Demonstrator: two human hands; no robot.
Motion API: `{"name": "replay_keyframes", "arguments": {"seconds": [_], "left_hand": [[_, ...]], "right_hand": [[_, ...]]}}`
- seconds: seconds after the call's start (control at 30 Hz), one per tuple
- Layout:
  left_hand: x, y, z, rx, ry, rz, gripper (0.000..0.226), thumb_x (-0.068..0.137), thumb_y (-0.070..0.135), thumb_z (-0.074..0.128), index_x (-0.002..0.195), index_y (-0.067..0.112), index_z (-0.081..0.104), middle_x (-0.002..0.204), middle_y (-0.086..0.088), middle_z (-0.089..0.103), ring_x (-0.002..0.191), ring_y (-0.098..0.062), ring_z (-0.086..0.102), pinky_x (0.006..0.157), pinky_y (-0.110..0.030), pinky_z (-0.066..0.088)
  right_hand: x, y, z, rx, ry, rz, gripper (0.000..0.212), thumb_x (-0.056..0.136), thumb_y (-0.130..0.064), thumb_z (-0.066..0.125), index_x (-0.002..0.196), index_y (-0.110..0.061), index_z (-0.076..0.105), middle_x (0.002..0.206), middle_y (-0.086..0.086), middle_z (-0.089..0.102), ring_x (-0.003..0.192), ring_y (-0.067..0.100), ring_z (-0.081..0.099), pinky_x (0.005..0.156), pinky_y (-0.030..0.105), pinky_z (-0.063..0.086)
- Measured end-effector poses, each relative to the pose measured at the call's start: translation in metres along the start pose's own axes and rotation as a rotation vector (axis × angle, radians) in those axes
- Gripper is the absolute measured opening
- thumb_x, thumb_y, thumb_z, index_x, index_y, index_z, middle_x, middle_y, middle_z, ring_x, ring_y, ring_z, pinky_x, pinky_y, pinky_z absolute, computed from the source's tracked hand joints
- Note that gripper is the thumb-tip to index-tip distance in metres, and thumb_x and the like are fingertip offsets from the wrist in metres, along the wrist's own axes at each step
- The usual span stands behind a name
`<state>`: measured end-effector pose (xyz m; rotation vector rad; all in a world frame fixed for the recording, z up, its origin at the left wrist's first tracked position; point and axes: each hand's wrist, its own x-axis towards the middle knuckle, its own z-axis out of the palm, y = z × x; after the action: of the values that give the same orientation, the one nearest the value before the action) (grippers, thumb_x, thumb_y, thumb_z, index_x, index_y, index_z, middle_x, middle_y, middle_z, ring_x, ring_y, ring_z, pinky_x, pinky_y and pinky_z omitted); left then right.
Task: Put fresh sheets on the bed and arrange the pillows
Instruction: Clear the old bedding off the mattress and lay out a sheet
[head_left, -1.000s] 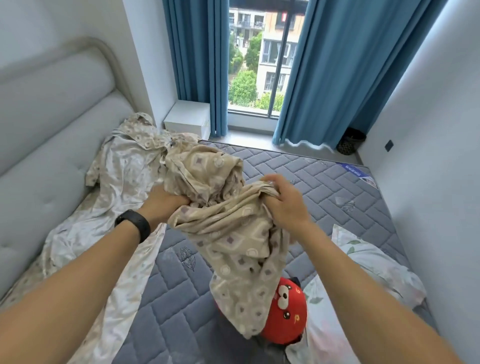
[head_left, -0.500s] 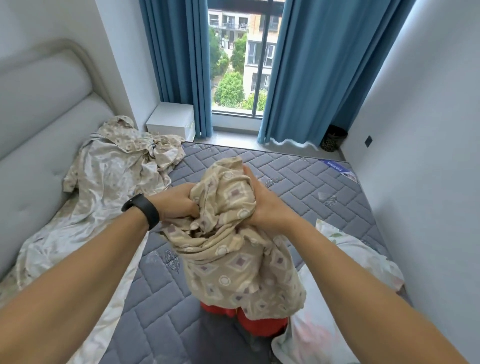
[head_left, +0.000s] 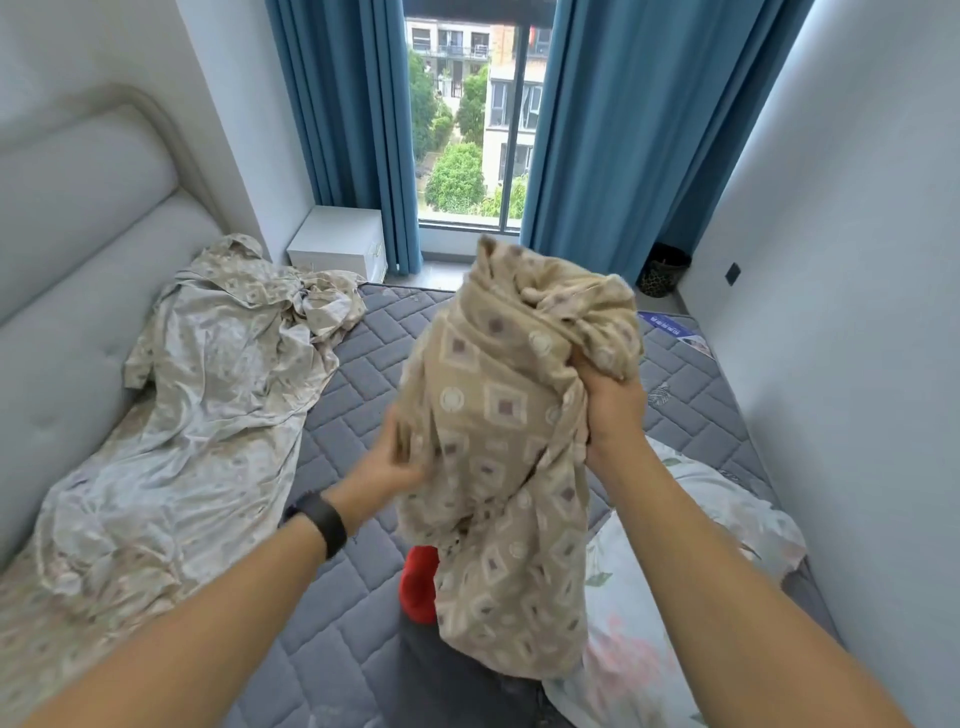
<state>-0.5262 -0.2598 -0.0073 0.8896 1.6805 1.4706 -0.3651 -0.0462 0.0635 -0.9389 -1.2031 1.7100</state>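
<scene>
A bunched beige cloth with a diamond pattern (head_left: 498, 415) hangs in the air above the bare grey quilted mattress (head_left: 358, 415). My right hand (head_left: 613, 410) grips its gathered upper right part. My left hand (head_left: 389, 462), blurred, is against the cloth's left edge, with its fingers partly hidden by the folds. A crumpled pale patterned sheet (head_left: 208, 395) lies along the left side of the mattress by the padded headboard (head_left: 78, 249). A floral pillow (head_left: 675, 571) lies at the lower right, partly under the cloth.
A red plush toy (head_left: 418, 587) sits on the mattress beneath the hanging cloth. A white nightstand (head_left: 340, 241) stands by the blue curtains (head_left: 613, 130) and window. A dark basket (head_left: 665, 270) is in the far right corner. The right wall runs close to the bed.
The cloth bundle has risen and come apart from the sheet on the bed. My right hand lifted its top higher and to the right, while my left hand slid down its left side.
</scene>
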Motion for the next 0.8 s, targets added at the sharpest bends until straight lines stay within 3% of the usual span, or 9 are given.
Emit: {"name": "replay_keyframes", "arguments": {"seconds": [0.1, 0.2, 0.23, 0.3, 0.33, 0.4, 0.5, 0.63, 0.8], "left_hand": [[-0.011, -0.049, 0.029, 0.268, -0.114, -0.062, 0.142, 0.057, 0.047, 0.096, 0.149, 0.053, -0.011, 0.16, 0.021, 0.014, 0.146, 0.004, 0.023, 0.118, -0.028, 0.031], [-0.008, -0.073, 0.059, 0.391, -0.102, -0.324, 0.15, 0.05, 0.066, 0.092, 0.151, 0.047, -0.018, 0.163, 0.015, -0.004, 0.15, -0.011, 0.01, 0.122, -0.046, 0.025], [-0.004, -0.069, 0.066, 0.311, -0.076, -0.378, 0.14, 0.056, 0.062, 0.091, 0.156, 0.038, -0.004, 0.161, 0.011, 0.009, 0.146, -0.012, 0.021, 0.12, -0.045, 0.03], [0.01, -0.055, 0.065, 0.096, 0.157, -0.365, 0.086, 0.075, 0.039, 0.087, 0.145, 0.02, 0.04, 0.143, 0.002, 0.048, 0.129, -0.019, 0.049, 0.105, -0.037, 0.046], [0.016, -0.047, 0.056, 0.051, 0.29, -0.349, 0.055, 0.086, 0.026, 0.079, 0.133, 0.016, 0.052, 0.132, -0.001, 0.058, 0.121, -0.025, 0.056, 0.095, -0.034, 0.048], [0.022, -0.046, 0.026, 0.114, 0.429, -0.343, 0.03, 0.095, 0.019, 0.064, 0.123, 0.011, 0.06, 0.12, -0.013, 0.066, 0.109, -0.037, 0.062, 0.084, -0.04, 0.052], [0.013, -0.053, -0.027, 0.165, 0.546, -0.356, 0.027, 0.086, 0.011, 0.052, 0.11, 0.013, 0.063, 0.101, -0.02, 0.068, 0.093, -0.044, 0.063, 0.074, -0.052, 0.054], [0.006, -0.025, -0.068, 0.115, 0.697, -0.196, 0.041, 0.086, -0.006, 0.045, 0.107, 0.025, 0.062, 0.1, -0.002, 0.067, 0.088, -0.024, 0.061, 0.072, -0.032, 0.048], [0.025, 0.015, -0.112, 0.105, 0.747, 0.033, 0.048, 0.082, -0.005, 0.049, 0.095, 0.037, 0.065, 0.096, 0.008, 0.07, 0.088, -0.009, 0.064, 0.077, -0.028, 0.051]], "right_hand": [[0.007, 0.002, 0.022, 0.271, 0.078, 0.214, 0.07, 0.061, -0.04, 0.097, 0.124, -0.021, 0.07, 0.119, 0.005, 0.074, 0.11, 0.026, 0.071, 0.09, 0.049, 0.058], [0.004, 0.013, 0.051, 0.425, 0.019, 0.412, 0.072, 0.069, -0.054, 0.089, 0.127, -0.018, 0.069, 0.124, 0.013, 0.071, 0.113, 0.035, 0.068, 0.097, 0.059, 0.053], [-0.004, 0.016, 0.061, 0.441, -0.008, 0.445, 0.062, 0.081, -0.055, 0.078, 0.127, -0.016, 0.069, 0.124, 0.014, 0.071, 0.113, 0.034, 0.068, 0.1, 0.058, 0.051], [-0.015, 0.026, 0.074, 0.471, -0.085, 0.494, 0.055, 0.096, -0.056, 0.057, 0.13, -0.015, 0.067, 0.126, 0.015, 0.069, 0.118, 0.035, 0.064, 0.105, 0.054, 0.048], [-0.017, 0.032, 0.076, 0.482, -0.127, 0.526, 0.056, 0.097, -0.058, 0.052, 0.131, -0.015, 0.066, 0.129, 0.015, 0.068, 0.121, 0.036, 0.062, 0.107, 0.054, 0.046], [-0.021, 0.038, 0.074, 0.48, -0.16, 0.568, 0.058, 0.097, -0.062, 0.049, 0.13, -0.018, 0.067, 0.128, 0.014, 0.068, 0.122, 0.035, 0.061, 0.106, 0.053, 0.046], [-0.019, 0.058, 0.066, 0.341, -0.035, 0.471, 0.059, 0.088, -0.064, 0.062, 0.129, -0.021, 0.068, 0.122, 0.006, 0.072, 0.116, 0.028, 0.066, 0.093, 0.045, 0.056], [-0.022, 0.084, 0.061, 0.132, 0.149, 0.399, 0.055, 0.078, -0.046, 0.082, 0.124, -0.018, 0.069, 0.11, 0.003, 0.076, 0.1, 0.022, 0.073, 0.068, 0.035, 0.061], [-0.03, 0.108, 0.073, -0.026, 0.223, 0.311, 0.054, 0.074, -0.046, 0.083, 0.119, -0.018, 0.072, 0.107, -0.002, 0.074, 0.086, 0.013, 0.065, 0.066, 0.028, 0.049]]}}
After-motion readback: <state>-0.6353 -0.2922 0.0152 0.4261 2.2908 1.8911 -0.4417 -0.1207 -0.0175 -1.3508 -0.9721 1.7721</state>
